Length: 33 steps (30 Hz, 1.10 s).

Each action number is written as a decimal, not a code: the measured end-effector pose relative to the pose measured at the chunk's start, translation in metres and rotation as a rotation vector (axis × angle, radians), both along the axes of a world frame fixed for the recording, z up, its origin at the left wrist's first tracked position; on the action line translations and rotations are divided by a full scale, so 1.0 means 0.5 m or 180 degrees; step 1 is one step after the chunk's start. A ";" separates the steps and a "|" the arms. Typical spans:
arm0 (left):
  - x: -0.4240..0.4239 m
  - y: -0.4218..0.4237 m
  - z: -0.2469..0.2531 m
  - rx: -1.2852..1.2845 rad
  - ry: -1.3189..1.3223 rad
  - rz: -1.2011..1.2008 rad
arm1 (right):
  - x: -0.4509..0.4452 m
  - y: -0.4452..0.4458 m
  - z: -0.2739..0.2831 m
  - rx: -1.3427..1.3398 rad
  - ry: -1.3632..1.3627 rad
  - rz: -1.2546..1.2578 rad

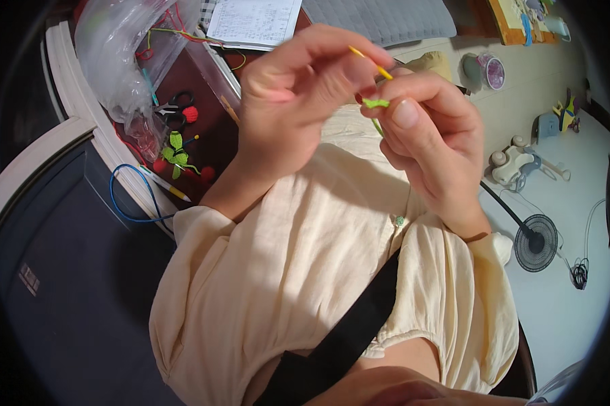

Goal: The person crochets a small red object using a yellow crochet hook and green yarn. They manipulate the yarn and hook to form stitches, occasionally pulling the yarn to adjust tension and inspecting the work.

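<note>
My left hand (305, 86), slightly blurred, pinches a slim yellow needle or hook (384, 72) between thumb and index finger. My right hand (432, 132) grips a small bright green crocheted piece (375, 103) at thumb and fingertips, right below the yellow tool. A green yarn strand (377, 128) hangs beneath that piece. Whether the tool's tip touches the yarn is hidden by the fingers. Both hands are raised in front of my cream-coloured clothing (305, 243).
On the dark red surface at left lie scissors (175, 121), a red crocheted ball (190, 114), green crocheted leaves (175, 152), a pen (165, 183) and a clear plastic bag (117, 61). A notebook (254, 20) is beyond. A small fan (536, 242) stands at right.
</note>
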State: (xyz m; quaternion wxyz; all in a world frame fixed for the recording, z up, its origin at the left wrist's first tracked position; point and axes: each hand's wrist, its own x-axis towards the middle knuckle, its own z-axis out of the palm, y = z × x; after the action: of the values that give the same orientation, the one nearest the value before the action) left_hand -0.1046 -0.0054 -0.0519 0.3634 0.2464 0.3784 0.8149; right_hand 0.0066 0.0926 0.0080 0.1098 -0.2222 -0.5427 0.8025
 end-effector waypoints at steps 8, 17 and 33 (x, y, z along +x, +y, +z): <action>-0.014 0.003 -0.013 -0.0225 -0.0770 0.0202 | 0.001 0.033 -0.036 -0.0426 0.0075 -0.0378; 0.008 0.012 -0.022 -0.0516 -0.0393 -0.0227 | 0.007 0.047 -0.057 0.0373 -0.0055 -0.0560; 0.030 0.029 -0.017 -0.1221 0.0146 -0.0742 | 0.030 0.052 -0.090 0.1471 -0.0328 -0.1241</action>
State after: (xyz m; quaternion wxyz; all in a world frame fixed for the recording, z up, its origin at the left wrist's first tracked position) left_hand -0.0896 0.0092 -0.0605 0.4867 0.2333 0.5036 0.6746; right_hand 0.0216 0.1185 -0.0371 0.2817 -0.3317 -0.6628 0.6093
